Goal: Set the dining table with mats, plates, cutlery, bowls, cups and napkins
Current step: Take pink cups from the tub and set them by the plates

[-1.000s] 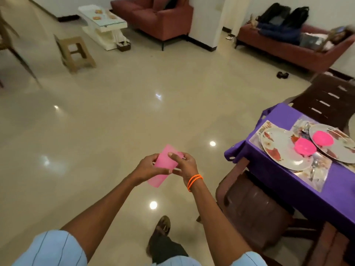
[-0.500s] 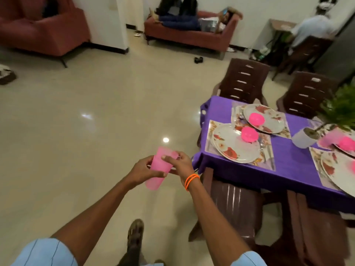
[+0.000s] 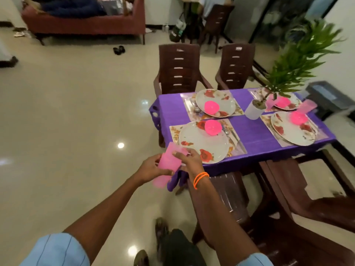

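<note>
Item: a stack of pink plastic cups [image 3: 166, 166], translucent and thin-walled, held in the air just off the near-left corner of the desk [image 3: 249, 129].
Left hand [image 3: 151, 169]: fingers were wrapped round the lower part of the stack, carrying it.
Right hand [image 3: 189, 160]: fingers were curled over the rim of the top cup, pinching it, apparently to draw it off the stack.
Weight: judged very light; one hand would carry the stack.
Stiffness: judged semi-rigid; the walls would flex under a hard squeeze but not break if dropped.
Surface: smooth plastic, likely slippery; nested cups may stick together.
Grip point: the rim for separating, the mid-wall for setting a cup upright.
Desk state: four mats with flowered plates [image 3: 204, 143], each carrying a pink bowl [image 3: 212, 127]; cutlery [image 3: 233, 135] lay beside the near plate.
Cups placed: pink cups appeared near the far-right places, blurred.
Hazard: the potted plant [image 3: 288, 73] stood mid-desk, near the reach path.
</note>
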